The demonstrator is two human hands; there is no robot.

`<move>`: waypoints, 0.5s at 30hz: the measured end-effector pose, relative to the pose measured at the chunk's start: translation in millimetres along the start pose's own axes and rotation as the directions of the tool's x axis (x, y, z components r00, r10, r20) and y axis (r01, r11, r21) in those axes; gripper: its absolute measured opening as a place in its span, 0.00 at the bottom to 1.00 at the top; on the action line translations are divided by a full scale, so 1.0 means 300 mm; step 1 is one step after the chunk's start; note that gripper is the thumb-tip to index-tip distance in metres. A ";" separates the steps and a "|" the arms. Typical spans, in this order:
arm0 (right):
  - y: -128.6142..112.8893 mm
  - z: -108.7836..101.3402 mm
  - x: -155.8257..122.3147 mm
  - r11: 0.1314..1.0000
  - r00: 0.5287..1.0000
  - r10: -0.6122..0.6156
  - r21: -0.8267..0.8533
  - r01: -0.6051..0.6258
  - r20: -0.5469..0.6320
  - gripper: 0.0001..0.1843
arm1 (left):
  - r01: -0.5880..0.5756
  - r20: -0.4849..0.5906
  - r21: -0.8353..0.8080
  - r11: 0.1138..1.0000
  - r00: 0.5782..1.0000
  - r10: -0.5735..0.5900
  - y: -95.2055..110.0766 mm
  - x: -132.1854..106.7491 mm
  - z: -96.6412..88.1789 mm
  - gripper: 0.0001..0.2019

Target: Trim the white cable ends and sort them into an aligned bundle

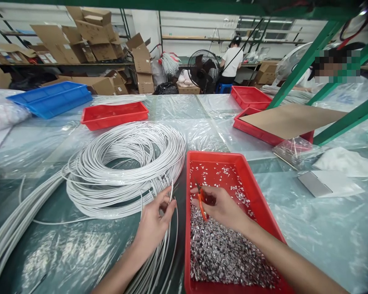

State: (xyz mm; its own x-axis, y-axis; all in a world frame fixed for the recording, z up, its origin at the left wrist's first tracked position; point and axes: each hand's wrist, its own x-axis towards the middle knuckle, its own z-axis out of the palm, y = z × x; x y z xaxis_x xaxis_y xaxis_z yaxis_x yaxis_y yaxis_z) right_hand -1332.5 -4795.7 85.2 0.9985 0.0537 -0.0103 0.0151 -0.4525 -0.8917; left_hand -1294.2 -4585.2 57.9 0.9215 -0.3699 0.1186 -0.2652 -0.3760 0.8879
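Observation:
My left hand (pixel 157 214) pinches the end part of a white cable (pixel 171 190) between thumb and fingers. Beside and behind it lie large coils of white cable (pixel 131 175), with more strands running under my left forearm. My right hand (pixel 222 206) is closed around small orange-handled cutters (pixel 201 203), held over the red tray (pixel 265 216). Whether the cutters' jaws are apart is too small to tell. Many small shiny clear and silvery bits (pixel 223 253) fill the near part of that tray and lie scattered at its far end.
Farther back stand a red tray (pixel 115 114), blue trays (pixel 50 97) and more red trays (pixel 251 97), one under a cardboard sheet (pixel 294 119). Green metal posts (pixel 349 122) rise at right. A white box (pixel 329 183) lies there. Two people are beyond the table.

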 end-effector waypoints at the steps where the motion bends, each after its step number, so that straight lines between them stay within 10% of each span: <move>1: 0.012 -0.009 0.008 1.000 1.000 0.006 0.010 -0.006 -0.011 0.12 | -0.027 0.011 0.055 0.998 1.000 0.026 -0.011 0.005 0.004 0.20; 10: -0.003 -0.078 0.066 0.970 0.996 -0.062 -0.238 0.045 -0.064 0.13 | -0.270 -0.027 0.339 0.901 0.955 0.296 -0.047 0.033 0.004 0.20; 15: -0.150 0.071 0.093 0.709 0.987 -0.113 -0.687 0.158 0.111 0.11 | -0.392 -0.433 0.317 0.864 0.750 0.500 0.006 0.060 -0.066 0.12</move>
State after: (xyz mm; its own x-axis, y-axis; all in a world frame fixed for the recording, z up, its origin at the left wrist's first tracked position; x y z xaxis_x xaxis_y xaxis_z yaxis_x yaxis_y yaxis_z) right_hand -1306.3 -4755.0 115.3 0.9784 0.2029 0.0401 0.2049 -0.9241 -0.3225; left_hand -1272.6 -4575.8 70.3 0.6817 -0.0976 0.7251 -0.6805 -0.4486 0.5793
